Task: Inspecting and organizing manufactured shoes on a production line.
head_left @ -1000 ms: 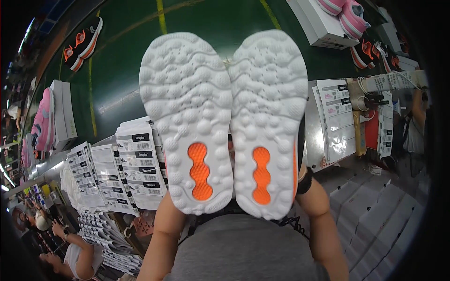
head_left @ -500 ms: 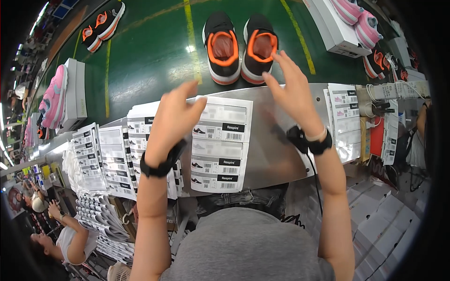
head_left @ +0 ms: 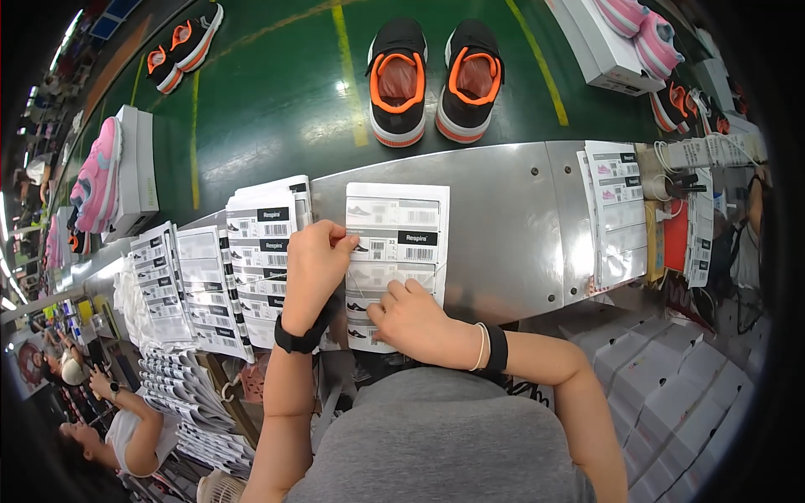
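Observation:
A white sheet of printed shoe labels lies upright on the metal ledge in front of me. My left hand is closed in a pinch at its left edge, by the dark-headed label in the upper half. Over the lower half rests my right hand, fingers bent and a little apart, touching the sheet; what lies under the palm is hidden. Beyond the ledge stand two black shoes with orange collars, the left one and the right one, side by side with toes pointing away.
More label stacks line the ledge at left, and another stack sits at right. Pink shoes lean on a white box on the green conveyor. White shoeboxes are piled low at right. A co-worker sits at lower left.
Both hands have come down onto the label sheet, the right one away from the shoes. The shoes now stand slightly farther apart.

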### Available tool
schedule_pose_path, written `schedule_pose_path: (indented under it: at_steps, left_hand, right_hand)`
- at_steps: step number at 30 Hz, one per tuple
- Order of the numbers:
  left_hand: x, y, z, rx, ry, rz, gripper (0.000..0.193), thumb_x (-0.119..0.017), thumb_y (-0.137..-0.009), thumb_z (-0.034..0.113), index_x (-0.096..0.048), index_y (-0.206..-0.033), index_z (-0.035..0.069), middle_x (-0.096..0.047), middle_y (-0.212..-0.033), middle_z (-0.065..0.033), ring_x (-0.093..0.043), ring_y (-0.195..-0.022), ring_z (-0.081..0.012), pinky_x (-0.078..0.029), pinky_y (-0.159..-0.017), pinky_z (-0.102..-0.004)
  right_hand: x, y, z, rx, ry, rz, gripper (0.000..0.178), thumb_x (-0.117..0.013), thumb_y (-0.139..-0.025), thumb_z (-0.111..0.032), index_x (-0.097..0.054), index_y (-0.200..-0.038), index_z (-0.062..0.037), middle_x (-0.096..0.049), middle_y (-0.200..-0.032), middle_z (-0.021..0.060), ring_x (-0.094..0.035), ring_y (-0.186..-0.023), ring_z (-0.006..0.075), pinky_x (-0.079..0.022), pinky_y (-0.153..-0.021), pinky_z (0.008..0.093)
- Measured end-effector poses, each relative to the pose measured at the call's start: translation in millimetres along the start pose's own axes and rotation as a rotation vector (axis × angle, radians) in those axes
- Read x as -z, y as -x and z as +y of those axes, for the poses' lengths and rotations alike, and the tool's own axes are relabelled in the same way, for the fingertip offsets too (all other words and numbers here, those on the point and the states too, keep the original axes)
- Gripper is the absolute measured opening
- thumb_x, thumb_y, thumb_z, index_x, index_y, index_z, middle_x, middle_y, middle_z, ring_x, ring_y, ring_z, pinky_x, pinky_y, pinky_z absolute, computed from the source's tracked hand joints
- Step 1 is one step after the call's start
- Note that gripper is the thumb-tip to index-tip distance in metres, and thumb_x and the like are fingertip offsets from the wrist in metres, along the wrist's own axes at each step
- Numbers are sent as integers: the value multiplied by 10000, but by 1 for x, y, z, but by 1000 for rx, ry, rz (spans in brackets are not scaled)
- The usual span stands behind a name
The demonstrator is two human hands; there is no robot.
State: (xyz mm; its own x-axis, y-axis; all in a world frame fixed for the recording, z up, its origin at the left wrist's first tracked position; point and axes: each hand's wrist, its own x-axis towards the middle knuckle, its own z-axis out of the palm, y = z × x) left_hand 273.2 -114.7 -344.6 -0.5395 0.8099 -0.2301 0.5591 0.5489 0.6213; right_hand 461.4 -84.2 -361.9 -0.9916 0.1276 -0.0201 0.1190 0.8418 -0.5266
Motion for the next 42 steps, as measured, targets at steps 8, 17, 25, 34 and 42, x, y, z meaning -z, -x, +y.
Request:
schedule_pose_path:
  at_steps: [8,17,25,34,42]
  left_hand:
    - [-11,8,14,-77,-107,190,150,-761,-783,114,-676,-753,-6,-687,-760,-161,-672,-646,-299,-510,-586,-369]
    - [5,33,57,-252,232,216,48,-683,-783,-14,-638,-800,-5,-673,-723,-99,-666,-641,-186,-521,-605,-280]
    - [32,50,79,-388,299,146,95,-731,-754,-58,-651,-790,-24,-675,-750,-48,-623,-661,-94,-486,-630,-215]
    - [64,59,72,-436,687,209,180,-719,-705,-131,-606,-783,-14,-665,-742,-97,-625,-669,-147,-469,-616,-245]
    - [54,34,85,-416,553,95,146,-734,-778,-43,-654,-899,-27,-717,-852,-97,-686,-729,-138,-527,-676,-251]
  right_hand:
    - [2,-4,-12,-180,274,31,248,-681,-769,-271,-666,-890,-56,-534,-875,93,-495,-878,262,-418,-820,517]
    - [-18,-6,-16,-219,397,113,213,-618,-803,-231,-667,-886,-42,-531,-874,116,-487,-854,294,-434,-893,663]
    - [-36,-3,-8,-178,332,202,211,-613,-812,-214,-668,-892,-27,-606,-865,140,-569,-906,333,-431,-900,686]
    - [77,17,19,-76,-586,228,670,-840,-743,-352,-586,-1264,-16,-655,-1173,162,-629,-1101,335,-487,-951,379]
    - [124,26,71,-371,-1435,578,202,-716,-899,-89,-639,-1053,16,-675,-958,20,-614,-902,71,-494,-799,226]
